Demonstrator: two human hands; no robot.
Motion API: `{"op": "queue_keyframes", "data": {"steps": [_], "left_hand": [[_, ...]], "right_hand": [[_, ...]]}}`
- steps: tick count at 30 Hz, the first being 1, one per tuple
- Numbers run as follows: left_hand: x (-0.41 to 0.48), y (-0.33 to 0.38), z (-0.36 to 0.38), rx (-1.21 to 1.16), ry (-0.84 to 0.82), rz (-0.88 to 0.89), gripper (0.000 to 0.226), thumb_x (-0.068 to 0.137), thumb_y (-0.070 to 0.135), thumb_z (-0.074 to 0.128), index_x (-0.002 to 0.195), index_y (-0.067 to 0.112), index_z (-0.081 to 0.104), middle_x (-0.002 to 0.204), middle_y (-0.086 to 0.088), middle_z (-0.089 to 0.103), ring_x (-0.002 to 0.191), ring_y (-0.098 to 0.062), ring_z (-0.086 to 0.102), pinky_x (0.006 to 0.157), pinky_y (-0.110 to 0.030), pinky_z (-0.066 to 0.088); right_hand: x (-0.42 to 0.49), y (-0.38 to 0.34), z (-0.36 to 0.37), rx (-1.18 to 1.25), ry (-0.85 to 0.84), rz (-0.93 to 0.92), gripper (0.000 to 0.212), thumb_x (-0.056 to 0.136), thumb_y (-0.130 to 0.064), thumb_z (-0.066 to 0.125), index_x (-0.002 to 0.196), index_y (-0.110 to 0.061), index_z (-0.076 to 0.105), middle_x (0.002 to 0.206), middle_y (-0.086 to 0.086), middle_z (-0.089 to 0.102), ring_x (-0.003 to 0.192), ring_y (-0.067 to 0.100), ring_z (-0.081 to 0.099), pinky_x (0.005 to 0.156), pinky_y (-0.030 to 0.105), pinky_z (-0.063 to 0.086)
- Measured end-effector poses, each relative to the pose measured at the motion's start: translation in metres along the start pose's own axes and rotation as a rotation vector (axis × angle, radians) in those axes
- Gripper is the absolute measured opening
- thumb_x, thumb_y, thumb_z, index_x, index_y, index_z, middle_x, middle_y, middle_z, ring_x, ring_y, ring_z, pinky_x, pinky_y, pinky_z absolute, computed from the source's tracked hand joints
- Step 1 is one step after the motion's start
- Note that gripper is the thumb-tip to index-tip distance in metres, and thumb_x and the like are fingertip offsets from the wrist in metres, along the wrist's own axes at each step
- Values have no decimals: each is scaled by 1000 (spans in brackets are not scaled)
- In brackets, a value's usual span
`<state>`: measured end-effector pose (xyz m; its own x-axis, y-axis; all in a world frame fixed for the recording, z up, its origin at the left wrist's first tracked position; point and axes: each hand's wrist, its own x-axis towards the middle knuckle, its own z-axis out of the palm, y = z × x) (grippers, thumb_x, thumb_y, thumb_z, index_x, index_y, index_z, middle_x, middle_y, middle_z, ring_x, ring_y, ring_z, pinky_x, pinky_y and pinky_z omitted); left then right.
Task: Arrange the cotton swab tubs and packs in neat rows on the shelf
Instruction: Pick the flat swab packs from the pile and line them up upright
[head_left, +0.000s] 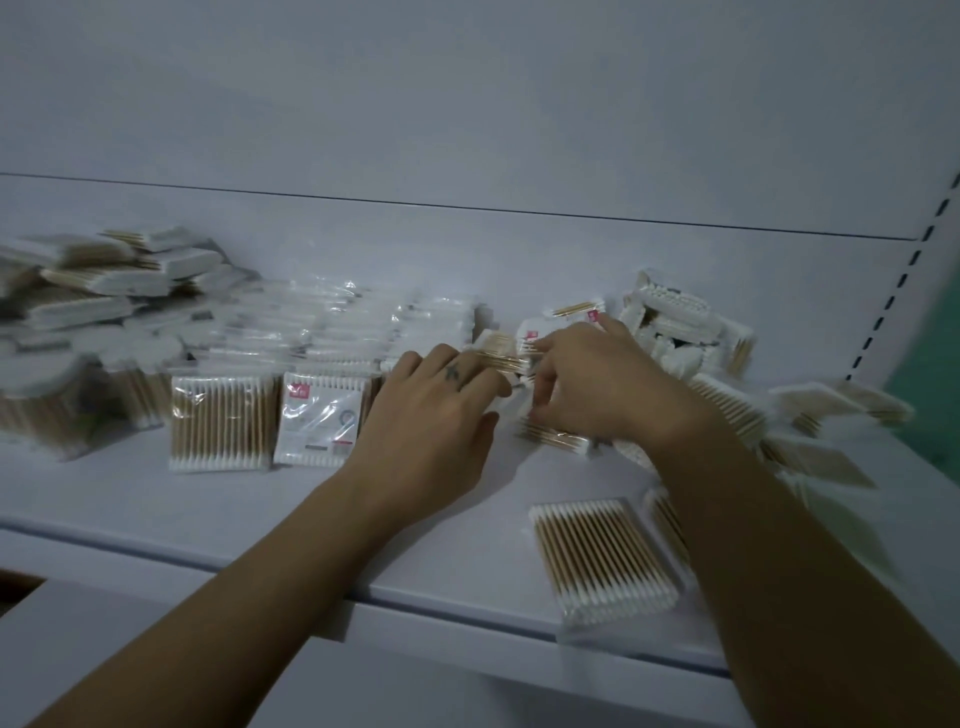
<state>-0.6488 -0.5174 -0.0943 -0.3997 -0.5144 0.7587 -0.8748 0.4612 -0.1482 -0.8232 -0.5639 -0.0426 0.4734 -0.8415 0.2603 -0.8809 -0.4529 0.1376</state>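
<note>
Two-handed, reached to the middle of the shelf (249, 519). Rested the left hand (431, 415), fingers straight, at the end of the tidy row (270, 415); pinched a pack (527, 332) with the right hand (592, 384) beside the loose heap (675, 322). Judged packs light, soft and slick in film, sticks snappable; best taken by opposite edges, never squeezed across the middle.

Both forearms bare, reaching forward and converging. Left hand (431, 415) palm down, fingers extended, small dark mark on one finger. Right hand (597, 379) knuckles up, fingers curled under, index straighter; blur hides any grip
</note>
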Motion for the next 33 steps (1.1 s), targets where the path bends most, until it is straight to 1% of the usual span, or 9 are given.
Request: {"op": "queue_keyframes", "data": {"steps": [4,7,9,12,16,19,23,26,33], "left_hand": [[-4,0,0,-26,-45,-2,24,71,16,76,94,15,67,91,-3,66,84,-28,59,66,-36,45],[-6,-2,2,-71,-72,52,21,75,18,69,95,17,65,92,0,65,85,-23,56,66,-34,43],[-6,-2,1,-78,-93,59,22,74,17,72,95,18,66,93,0,66,85,-23,58,66,-33,44],[-12,-4,1,-92,-75,33,26,73,17,76,97,18,67,93,2,68,81,-23,62,65,-32,46],[-11,-2,-2,-316,-6,-118,25,86,33,50,105,24,62,86,13,66,75,-12,62,63,-29,52],[-4,3,-2,-496,8,-203,35,89,43,47,118,26,57,94,20,63,79,2,59,67,-21,50],[-4,3,-3,-716,60,-348,53,92,41,53,141,24,42,109,15,65,81,3,65,65,-12,50],[-3,4,-5,-826,110,-445,59,93,46,53,146,28,34,116,12,66,89,1,67,66,-20,56],[-3,-5,-13,-930,177,-488,45,85,28,72,122,22,48,100,9,69,86,-7,68,64,-20,51]], "right_hand": [[-2,-8,7,-228,-184,0,53,75,-66,65,109,-25,67,136,2,50,134,23,35,116,60,-4],[1,-12,4,-267,-125,-57,23,83,-42,69,81,-23,57,113,1,57,121,22,45,118,58,5],[1,-14,3,-223,-85,-67,23,85,-31,62,68,-22,50,96,-1,57,112,21,50,119,54,8],[-1,-4,10,128,43,-19,18,81,-38,66,72,-24,71,91,-7,69,102,14,60,111,38,31],[-2,10,-3,757,356,165,8,81,-27,73,85,-22,78,80,-12,73,76,-2,65,75,16,50],[0,13,-17,1027,501,230,4,82,-20,74,83,-24,75,76,-8,74,73,6,70,75,29,59],[-4,-1,-18,1091,505,168,7,81,-20,77,82,-26,74,74,-6,74,72,10,71,75,38,61],[-9,-11,-18,1102,388,49,11,78,-21,80,88,-23,76,83,-6,76,77,11,72,77,39,60],[-5,-22,-18,1109,414,-7,27,79,-8,77,101,-23,70,95,-5,73,74,19,70,74,47,59]]}}
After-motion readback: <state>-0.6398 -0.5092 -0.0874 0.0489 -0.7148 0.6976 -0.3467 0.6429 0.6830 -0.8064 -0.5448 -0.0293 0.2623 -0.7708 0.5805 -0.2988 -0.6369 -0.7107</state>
